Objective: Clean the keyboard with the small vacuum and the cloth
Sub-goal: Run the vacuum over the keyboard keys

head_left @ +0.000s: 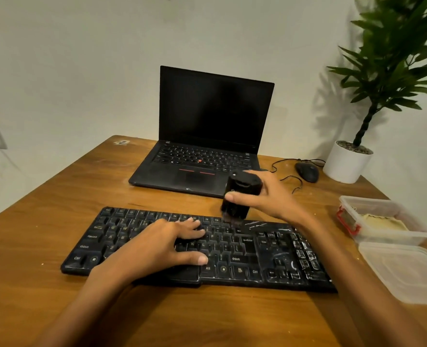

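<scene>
A black keyboard (257, 256) streaked with white dust lies across the wooden table (57, 196). My left hand (157, 246) rests flat on its middle keys, fingers spread. My right hand (270, 196) grips a small black vacuum (240, 194), held upright with its lower end on the keyboard's top row, right of centre. A yellowish cloth (383, 225) lies inside a clear plastic box (352, 206) at the right.
An open black laptop (207, 136) stands behind the keyboard. A wired black mouse (307, 172) and a potted plant in a white pot (346, 164) are at the back right. The box's clear lid (408, 271) lies near the table's right edge.
</scene>
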Demonstrator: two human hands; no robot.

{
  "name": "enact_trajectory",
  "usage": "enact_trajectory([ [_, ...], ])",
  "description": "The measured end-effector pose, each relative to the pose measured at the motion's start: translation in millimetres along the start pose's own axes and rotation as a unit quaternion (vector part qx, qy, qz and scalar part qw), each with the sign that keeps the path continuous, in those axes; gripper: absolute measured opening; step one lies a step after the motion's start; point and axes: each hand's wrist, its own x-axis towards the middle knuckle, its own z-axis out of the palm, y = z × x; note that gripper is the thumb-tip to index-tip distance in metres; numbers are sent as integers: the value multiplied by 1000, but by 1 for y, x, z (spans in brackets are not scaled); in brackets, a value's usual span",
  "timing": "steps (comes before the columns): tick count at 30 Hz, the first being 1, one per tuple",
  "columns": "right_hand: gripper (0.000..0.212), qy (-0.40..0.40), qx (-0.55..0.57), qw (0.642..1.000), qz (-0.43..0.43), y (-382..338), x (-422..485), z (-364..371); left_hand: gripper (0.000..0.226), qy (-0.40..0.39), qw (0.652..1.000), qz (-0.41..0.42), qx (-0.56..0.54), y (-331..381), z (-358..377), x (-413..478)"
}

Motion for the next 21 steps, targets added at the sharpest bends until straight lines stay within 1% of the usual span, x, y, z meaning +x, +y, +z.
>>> enact_trajectory([
  [2,18,-67,14,998,6,-3,1,7,76,1,1000,-1,2,-1,-1,1],
  [3,17,-79,3,997,9,-3,2,10,76,-3,1000,-2,4,0,-1,0],
  [4,15,-66,-10,998,9,-1,4,11,76,-7,1000,-3,4,1,-1,0],
  [6,15,-13,-44,999,-13,-2,7,7,75,-6,1000,-1,3,1,-1,0],
  [7,15,-9,-45,999,-19,-2,7,6,75,-9,1000,-1,3,1,-1,0],
  [10,16,-59,-30,998,-9,-3,3,8,76,-12,1000,-1,5,0,-1,0],
  [11,16,-46,-53,998,-4,-1,2,6,77,-13,1000,-2,5,0,-1,1],
  [13,16,7,-123,992,1,6,4,-3,77,-11,1000,-2,3,1,-1,0],
  [14,16,22,-132,991,2,7,4,-6,77,-11,1000,-1,5,2,-1,0],
  [16,19,26,-62,998,-16,1,6,-1,76,-5,1000,1,13,1,-2,0],
  [18,27,1,5,999,-39,-9,11,13,74,4,1000,3,17,0,-2,-1],
  [21,29,-61,-4,997,-52,-15,12,27,71,6,1000,5,9,-2,-1,-2],
])
